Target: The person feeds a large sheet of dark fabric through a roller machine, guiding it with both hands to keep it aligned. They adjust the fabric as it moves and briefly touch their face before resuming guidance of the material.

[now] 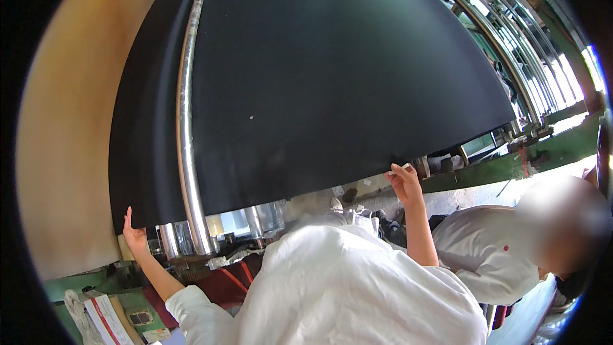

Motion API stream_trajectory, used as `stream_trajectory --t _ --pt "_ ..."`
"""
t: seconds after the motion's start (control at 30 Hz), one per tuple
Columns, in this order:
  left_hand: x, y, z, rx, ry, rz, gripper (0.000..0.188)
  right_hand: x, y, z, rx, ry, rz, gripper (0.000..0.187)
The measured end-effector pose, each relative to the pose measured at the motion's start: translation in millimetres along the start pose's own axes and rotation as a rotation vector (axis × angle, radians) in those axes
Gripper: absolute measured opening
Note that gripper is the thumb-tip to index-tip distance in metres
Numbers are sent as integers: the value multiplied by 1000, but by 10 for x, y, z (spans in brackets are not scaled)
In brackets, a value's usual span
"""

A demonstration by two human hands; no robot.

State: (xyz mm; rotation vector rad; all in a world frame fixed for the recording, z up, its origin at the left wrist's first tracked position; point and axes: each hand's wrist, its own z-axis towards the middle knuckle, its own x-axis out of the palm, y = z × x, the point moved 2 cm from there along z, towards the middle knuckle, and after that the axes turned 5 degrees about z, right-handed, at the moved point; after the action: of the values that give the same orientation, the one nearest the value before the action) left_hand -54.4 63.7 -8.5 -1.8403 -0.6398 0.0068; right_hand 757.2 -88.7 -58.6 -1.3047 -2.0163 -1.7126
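Note:
A wide black sheet stretches across most of the view. Its near edge runs between my two hands. On the left, my left hand is raised at the sheet's near left corner, close to the large tan roll. Its fingers are stretched upward, and part of it touches or nearly touches the sheet's edge. Farther right, my right hand has its fingers bent and pinched at the near edge of the sheet. A shiny metal bar lies lengthwise over the sheet's left part.
At right, a person in a white shirt stands close to my right arm. Metal rollers show below the sheet. A green machine beam and several long metal bars border the right side. A white box sits at lower left.

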Motion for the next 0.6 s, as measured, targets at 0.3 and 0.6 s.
stream_trajectory --t 0.3,0.6 --pt "-67 -23 30 16 -43 -17 42 77 -351 -185 118 -65 -233 14" --pt "-217 -25 60 50 -209 -13 39 277 -236 -352 325 144 -729 17"
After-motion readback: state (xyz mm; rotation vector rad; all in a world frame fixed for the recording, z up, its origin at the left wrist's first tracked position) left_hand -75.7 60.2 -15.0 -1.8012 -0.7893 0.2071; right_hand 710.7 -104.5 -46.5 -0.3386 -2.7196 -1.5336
